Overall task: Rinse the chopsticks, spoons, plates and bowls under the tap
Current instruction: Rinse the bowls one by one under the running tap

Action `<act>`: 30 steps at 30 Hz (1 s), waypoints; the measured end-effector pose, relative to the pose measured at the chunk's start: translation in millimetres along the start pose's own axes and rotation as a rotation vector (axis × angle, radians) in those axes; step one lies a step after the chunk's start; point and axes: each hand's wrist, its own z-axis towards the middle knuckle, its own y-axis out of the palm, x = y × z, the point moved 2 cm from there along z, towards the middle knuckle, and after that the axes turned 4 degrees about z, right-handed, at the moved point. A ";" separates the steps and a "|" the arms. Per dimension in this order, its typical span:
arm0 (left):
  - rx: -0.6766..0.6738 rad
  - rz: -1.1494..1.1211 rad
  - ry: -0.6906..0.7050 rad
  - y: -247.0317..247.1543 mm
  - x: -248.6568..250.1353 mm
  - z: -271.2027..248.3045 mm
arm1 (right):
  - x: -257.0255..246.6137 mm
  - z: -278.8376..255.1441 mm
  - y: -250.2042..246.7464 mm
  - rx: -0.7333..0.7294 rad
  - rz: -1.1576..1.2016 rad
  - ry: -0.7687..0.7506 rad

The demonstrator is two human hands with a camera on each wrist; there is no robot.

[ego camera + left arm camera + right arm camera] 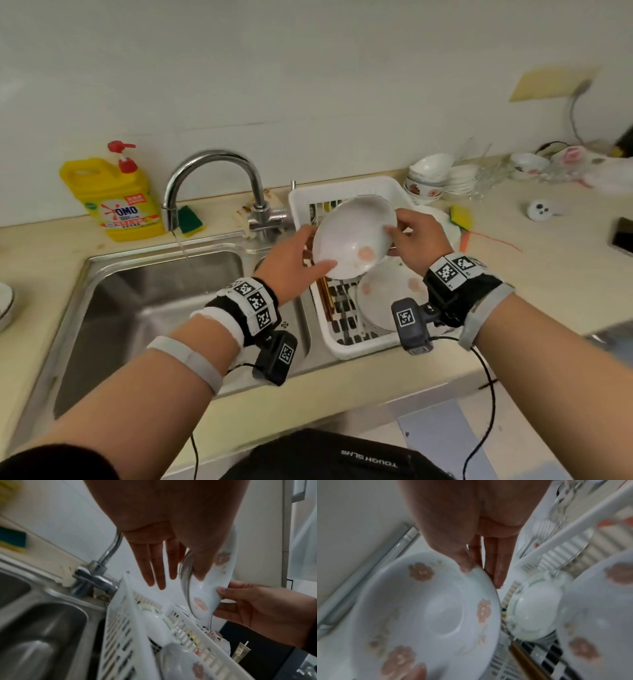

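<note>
A white plate (352, 236) with pink flowers is held tilted above the white basket (342, 192), between both hands. My left hand (305, 250) holds its lower left rim, thumb on the face and straight fingers behind it (154, 568). My right hand (407, 236) pinches the right rim (465, 566). Another flowered plate (387, 294), brown chopsticks (325, 298) and an upturned bowl (537, 608) lie in the basket. The tap (212, 164) runs a thin stream into the steel sink (154, 301), to the left of the plate.
A yellow detergent bottle (116, 195) and a green sponge (190, 219) stand behind the sink. Stacked bowls (431, 181) and glasses sit behind the basket on the right, with another sponge (460, 216). A bowl's rim (5, 305) shows at the left edge.
</note>
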 end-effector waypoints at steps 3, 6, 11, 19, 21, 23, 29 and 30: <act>-0.032 0.096 -0.065 34.9 3.1 13.4 | 35.3 2.1 -38.2 -0.073 -0.188 0.163; -0.012 0.164 -0.218 56.2 -6.4 17.9 | 62.9 0.9 -59.6 -0.173 -0.219 0.310; -0.018 0.073 -0.441 77.0 -26.7 13.0 | 86.5 -8.6 -60.9 -0.314 -0.283 0.470; -0.036 -0.346 -0.534 77.1 -42.3 1.3 | 111.5 -20.9 -46.0 -0.361 -0.027 0.709; -0.024 -0.391 -0.539 78.1 -43.8 -1.5 | 115.6 -18.4 -43.8 -0.383 0.016 0.742; -0.006 -0.422 -0.531 79.5 -40.6 -3.8 | 114.7 -17.9 -41.4 -0.401 0.034 0.765; 0.049 -0.424 -0.510 82.3 -38.2 -9.0 | 118.6 -17.6 -42.0 -0.366 -0.038 0.707; 0.050 -0.423 -0.506 82.4 -38.4 -8.9 | 116.2 -18.6 -42.1 -0.375 -0.027 0.704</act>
